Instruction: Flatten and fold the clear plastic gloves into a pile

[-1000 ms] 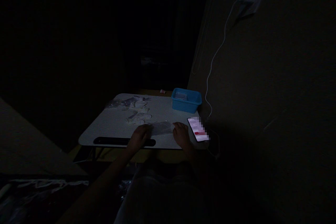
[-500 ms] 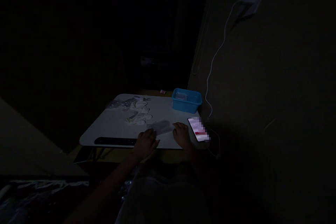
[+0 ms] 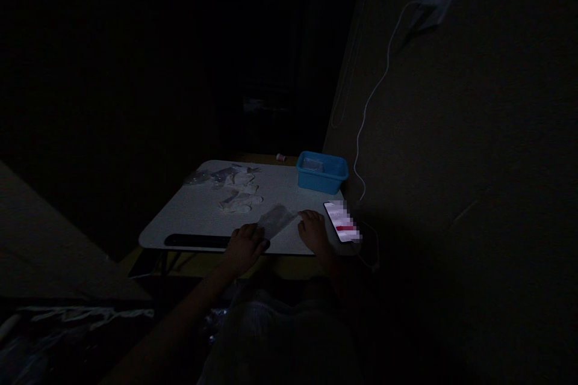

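Observation:
A small see-through plastic bag (image 3: pixel 276 221) lies slanted over the white tabletop between my hands. My left hand (image 3: pixel 246 246) is closed at the bag's lower left end, near the table's front edge. At the upper right corner of the bag, the fingers of my right hand (image 3: pixel 311 231) pinch it. Crumpled pale pieces (image 3: pixel 239 201) that look like thin gloves, along with more clear plastic (image 3: pixel 221 175), lie farther back on the left. Dim light hides fine detail of both hands' grips.
A light blue plastic basket (image 3: pixel 321 180) stands at the table's back right, something clear inside. Right of my hand lies a lit phone (image 3: pixel 342 222). A white cable (image 3: pixel 371 93) hangs from the wall socket. A dark slot (image 3: pixel 196 241) runs along the front edge of the table (image 3: pixel 180 210).
The plastic bag has turned from lying nearly level to slanting up to the right. My left hand has shifted slightly left; my right hand has hardly moved.

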A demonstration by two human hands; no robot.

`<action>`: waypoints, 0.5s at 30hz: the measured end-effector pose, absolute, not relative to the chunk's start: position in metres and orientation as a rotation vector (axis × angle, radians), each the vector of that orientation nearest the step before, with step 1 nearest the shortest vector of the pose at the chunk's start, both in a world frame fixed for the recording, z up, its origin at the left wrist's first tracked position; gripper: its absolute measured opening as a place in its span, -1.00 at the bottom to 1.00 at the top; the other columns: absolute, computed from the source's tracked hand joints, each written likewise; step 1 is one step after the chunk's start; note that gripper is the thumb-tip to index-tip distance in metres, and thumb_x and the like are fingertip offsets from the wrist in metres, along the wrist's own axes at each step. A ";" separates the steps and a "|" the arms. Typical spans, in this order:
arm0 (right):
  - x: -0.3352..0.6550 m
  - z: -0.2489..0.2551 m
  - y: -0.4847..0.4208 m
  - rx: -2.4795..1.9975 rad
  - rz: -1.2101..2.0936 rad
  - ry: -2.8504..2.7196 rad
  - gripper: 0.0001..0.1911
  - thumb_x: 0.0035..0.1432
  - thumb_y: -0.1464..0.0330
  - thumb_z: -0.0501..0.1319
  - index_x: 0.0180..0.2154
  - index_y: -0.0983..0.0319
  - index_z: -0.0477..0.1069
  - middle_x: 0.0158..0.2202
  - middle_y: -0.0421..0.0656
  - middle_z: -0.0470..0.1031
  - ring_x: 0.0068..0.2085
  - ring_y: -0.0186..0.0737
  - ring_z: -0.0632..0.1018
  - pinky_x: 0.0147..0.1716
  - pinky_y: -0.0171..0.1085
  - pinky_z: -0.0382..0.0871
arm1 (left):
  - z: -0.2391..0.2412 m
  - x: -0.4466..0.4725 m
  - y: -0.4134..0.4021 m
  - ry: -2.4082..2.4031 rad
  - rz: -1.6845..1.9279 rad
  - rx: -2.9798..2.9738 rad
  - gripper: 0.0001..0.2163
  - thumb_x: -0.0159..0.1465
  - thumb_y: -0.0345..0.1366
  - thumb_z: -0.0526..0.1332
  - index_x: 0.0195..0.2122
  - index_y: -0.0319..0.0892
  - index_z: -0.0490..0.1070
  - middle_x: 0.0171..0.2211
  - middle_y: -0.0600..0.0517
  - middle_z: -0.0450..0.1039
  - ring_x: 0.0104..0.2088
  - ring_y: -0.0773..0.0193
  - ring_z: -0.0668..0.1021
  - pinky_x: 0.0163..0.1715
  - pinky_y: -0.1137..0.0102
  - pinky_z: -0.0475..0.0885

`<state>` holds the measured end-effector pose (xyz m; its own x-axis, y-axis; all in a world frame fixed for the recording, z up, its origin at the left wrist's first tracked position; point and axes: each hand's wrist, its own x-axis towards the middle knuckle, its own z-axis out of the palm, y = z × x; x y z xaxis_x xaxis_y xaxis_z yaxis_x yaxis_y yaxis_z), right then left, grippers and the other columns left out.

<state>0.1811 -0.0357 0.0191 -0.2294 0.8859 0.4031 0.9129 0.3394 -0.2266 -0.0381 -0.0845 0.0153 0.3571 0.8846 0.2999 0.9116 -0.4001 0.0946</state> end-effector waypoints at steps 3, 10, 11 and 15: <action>0.181 0.019 -0.036 -1.572 -0.087 -2.155 -0.65 0.07 0.46 -0.02 -0.09 0.24 0.33 -0.11 -0.09 0.40 -0.05 -0.19 0.33 -0.04 -0.20 0.05 | 0.021 -0.032 -0.092 -1.696 -0.493 -2.515 -0.68 0.21 -0.14 0.00 -0.09 -0.14 0.34 -0.18 -0.10 0.37 -0.13 0.10 0.37 -0.16 0.20 0.26; 0.181 0.020 -0.039 -1.537 -0.091 -2.193 -0.65 0.05 0.45 0.00 -0.09 0.25 0.33 -0.11 -0.09 0.40 -0.06 -0.19 0.33 -0.04 -0.20 0.06 | 0.013 -0.041 -0.090 -1.404 -0.511 -2.682 -0.61 0.18 -0.20 0.04 0.04 -0.15 0.23 0.07 -0.12 0.24 0.06 0.10 0.27 0.01 0.15 0.15; 0.181 0.020 -0.039 -1.524 -0.087 -2.195 -0.65 0.05 0.45 0.00 -0.09 0.25 0.33 -0.11 -0.09 0.40 -0.06 -0.19 0.33 -0.04 -0.20 0.06 | 0.010 -0.042 -0.089 -1.384 -0.494 -2.695 -0.60 0.19 -0.21 0.03 0.06 -0.16 0.21 0.09 -0.12 0.21 0.08 0.12 0.26 0.04 0.16 0.13; 0.180 0.020 -0.039 -1.494 -0.075 -2.195 -0.65 0.03 0.46 0.00 -0.11 0.25 0.34 -0.12 -0.10 0.41 -0.06 -0.19 0.33 -0.05 -0.21 0.07 | 0.001 -0.044 -0.092 -1.333 -0.490 -2.675 -0.67 0.22 -0.26 0.00 0.00 -0.15 0.26 0.02 -0.11 0.31 0.02 0.17 0.34 0.04 0.18 0.13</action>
